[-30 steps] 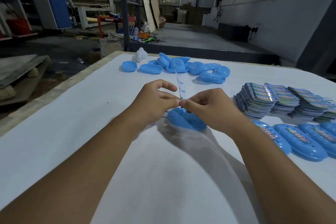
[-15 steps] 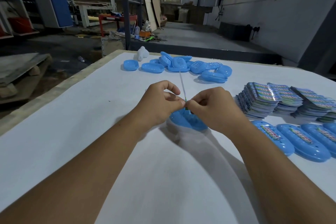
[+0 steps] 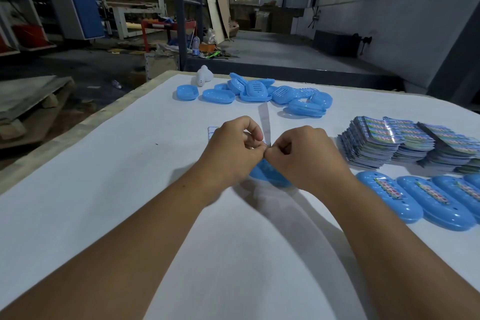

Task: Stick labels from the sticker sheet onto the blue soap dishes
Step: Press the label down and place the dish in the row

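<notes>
Head | both hands' fingers pinch sticker strip | soap dish beneath

The table is covered in plain white. On it the soap dishes heaped at the far side are a uniform bright blue, some with slotted ribbing, and the soap dish under the hands is the same blue. The labelled dishes on the right are blue too, each carrying a narrow multicoloured label strip (green, red and pale tones; the print is too small to read). The stacked sticker sheets show rows of green, blue and pink print. The thin strip rising between the hands is pale grey-white. A small object at the far edge is white.
</notes>
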A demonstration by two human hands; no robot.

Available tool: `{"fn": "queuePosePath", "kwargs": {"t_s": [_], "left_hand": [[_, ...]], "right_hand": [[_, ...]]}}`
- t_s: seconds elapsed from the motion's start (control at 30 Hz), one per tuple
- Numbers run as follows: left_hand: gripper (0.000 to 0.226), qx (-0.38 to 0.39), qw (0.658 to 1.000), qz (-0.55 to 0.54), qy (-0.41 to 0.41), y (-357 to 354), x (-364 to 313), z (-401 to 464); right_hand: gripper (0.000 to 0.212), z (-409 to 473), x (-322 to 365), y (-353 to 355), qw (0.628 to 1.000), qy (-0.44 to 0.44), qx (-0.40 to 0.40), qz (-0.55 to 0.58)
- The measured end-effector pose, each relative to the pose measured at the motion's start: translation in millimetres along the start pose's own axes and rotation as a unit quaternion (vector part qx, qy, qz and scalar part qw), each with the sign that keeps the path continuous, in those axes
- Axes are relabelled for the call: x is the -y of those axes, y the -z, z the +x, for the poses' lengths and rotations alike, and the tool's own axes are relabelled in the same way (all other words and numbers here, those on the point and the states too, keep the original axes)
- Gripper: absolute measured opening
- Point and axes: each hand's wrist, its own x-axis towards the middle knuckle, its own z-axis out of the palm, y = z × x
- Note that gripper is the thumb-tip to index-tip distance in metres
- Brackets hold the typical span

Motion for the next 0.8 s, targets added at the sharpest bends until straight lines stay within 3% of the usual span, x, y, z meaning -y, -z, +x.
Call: {"fn": "queuePosePath", "kwargs": {"t_s": [0.43, 0.57, 0.8], "left_hand": [[0.018, -0.020, 1.000, -0.017, 0.018, 6, 3, 4], [0.008, -0.050, 0.997, -0.004, 0.061, 11, 8, 7], [0.013, -0.070, 0.987, 0.094, 0.113, 21, 14, 14]], "right_hand": [[0.023, 4, -6, 3, 0.995, -0.029, 0.013, 0.093], [0.024, 6, -11, 7, 0.989, -0.067, 0.021, 0.130], [0.026, 8, -17, 7, 0.987, -0.093, 0.027, 0.125]]}}
